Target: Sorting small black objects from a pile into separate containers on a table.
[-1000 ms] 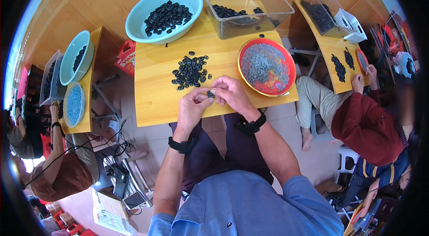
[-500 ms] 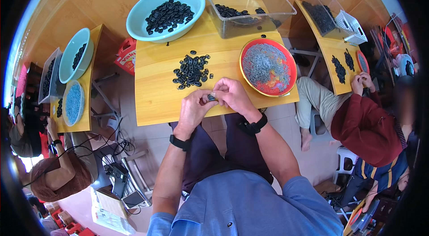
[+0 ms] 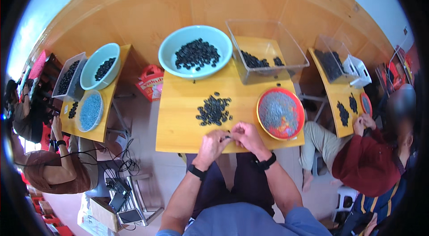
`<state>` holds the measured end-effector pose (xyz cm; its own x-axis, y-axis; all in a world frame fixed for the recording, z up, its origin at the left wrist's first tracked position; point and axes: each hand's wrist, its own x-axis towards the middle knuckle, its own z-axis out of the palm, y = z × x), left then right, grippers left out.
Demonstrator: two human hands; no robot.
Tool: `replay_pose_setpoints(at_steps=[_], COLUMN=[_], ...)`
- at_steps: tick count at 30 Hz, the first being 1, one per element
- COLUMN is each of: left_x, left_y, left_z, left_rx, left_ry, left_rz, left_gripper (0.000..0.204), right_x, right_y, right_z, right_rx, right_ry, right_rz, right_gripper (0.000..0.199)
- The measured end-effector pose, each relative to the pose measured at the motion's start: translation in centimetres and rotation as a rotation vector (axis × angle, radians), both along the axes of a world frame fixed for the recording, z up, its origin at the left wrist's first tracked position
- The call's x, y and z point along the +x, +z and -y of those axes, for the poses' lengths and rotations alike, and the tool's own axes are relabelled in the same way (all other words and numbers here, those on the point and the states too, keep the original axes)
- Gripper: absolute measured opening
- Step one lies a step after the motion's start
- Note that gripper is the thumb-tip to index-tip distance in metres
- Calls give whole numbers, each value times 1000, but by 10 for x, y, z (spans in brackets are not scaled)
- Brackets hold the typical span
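Black and small, a piece (image 3: 228,137) sits between the fingertips of the two hands, partly covered by them, over the near edge of the yellow wooden surface (image 3: 176,115). The left hand (image 3: 213,146) holds it in a narrow pinch, thumb and forefinger drawn close together, the other fingers curled in toward the palm. From the other side the right hand (image 3: 248,136) meets the same piece, its thumb and forefinger also closed to a narrow grip on it; whether anything smaller lies between those fingers is too fine to tell. Both forearms rise from the lower edge and lean inward, so the hands come together in front of the body, backs mostly upward, with a black band (image 3: 197,172) on the left wrist and another black band (image 3: 267,162) on the right. Just beyond the fingertips lies a loose pile of black pieces (image 3: 213,111); close to the right hand, on its right, stands a round red dish (image 3: 300,113) with many small grey parts (image 3: 276,107). Farther back stand a pale turquoise basin (image 3: 167,57) and a clear plastic bin (image 3: 263,76), each with more black pieces inside.
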<state>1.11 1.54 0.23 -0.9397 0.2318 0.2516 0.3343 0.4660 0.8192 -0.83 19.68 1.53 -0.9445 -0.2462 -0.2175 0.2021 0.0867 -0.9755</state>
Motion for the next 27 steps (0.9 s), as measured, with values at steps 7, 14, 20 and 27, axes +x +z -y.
replay_pose_setpoints(at_steps=[7, 14, 20, 27], left_x=[-2, -20, -20, -14], left_y=[13, -22, -16, -12], left_z=[-1, 9, 7, 5], left_rx=[61, 663, 718, 668], left_ry=[-54, 249, 276, 267], left_rz=[200, 157, 190, 243], left_gripper=[34, 21, 17, 16], right_x=[-3, -59, -69, -18], right_y=[1, 94, 81, 33], right_z=[-10, 24, 14, 13], right_rx=[-6, -197, 373, 808], right_ry=[12, -161, -5, 130], right_rz=[56, -296, -448, -443], right_gripper=[6, 10, 13, 15])
